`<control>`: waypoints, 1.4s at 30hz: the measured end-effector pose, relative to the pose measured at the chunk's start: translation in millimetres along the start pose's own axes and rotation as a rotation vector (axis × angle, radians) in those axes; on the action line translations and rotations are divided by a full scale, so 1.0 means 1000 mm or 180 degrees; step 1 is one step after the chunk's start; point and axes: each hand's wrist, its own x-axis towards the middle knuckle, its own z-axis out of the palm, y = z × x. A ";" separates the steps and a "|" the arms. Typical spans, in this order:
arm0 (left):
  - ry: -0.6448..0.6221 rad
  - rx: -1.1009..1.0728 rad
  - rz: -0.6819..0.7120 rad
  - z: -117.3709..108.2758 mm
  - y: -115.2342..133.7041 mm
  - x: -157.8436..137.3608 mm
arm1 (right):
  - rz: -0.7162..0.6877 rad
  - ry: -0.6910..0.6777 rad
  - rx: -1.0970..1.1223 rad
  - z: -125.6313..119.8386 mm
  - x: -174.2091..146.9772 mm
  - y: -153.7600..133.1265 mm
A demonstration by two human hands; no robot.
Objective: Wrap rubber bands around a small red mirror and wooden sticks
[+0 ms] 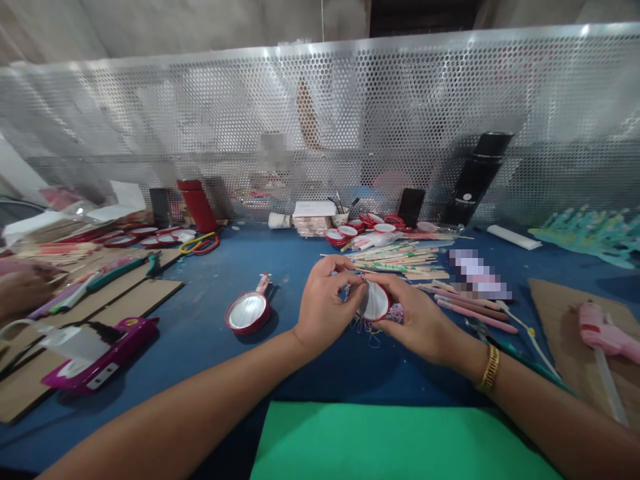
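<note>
In my right hand point(413, 317) is a small round drum point(375, 301) with a white face and a red rim, gripped at its edge between thumb and fingers. My left hand point(330, 297) is at the drum's left side, thumb and fingertips pinched together. Whatever is in that pinch is too small to make out. Beneath the hands lies a tangle of thin coloured strings point(373, 337), partly hidden. To the left, a similar drum point(247, 312) rests on the blue table with a short pinkish handle.
A green sheet point(390, 440) lies at the front. Pink sticks point(477, 313) and a pink glue gun point(600, 330) are on the right. A purple power strip point(100, 363) stands left, near another person's hand point(25, 287). More red-rimmed drums point(345, 232), a red flask point(196, 205) and a black flask point(475, 180) are behind.
</note>
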 end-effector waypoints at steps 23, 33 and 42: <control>0.0103 -0.1046 -0.0793 0.005 -0.009 0.006 | 0.0369 -0.0313 0.1325 0.007 -0.003 0.006; -0.0369 -0.1324 -0.0681 0.007 -0.009 -0.003 | 0.0524 -0.0070 0.1786 0.004 0.002 0.010; -0.0876 -0.1223 -0.0441 0.011 -0.011 -0.016 | 0.0762 0.0220 0.1955 0.000 0.006 0.006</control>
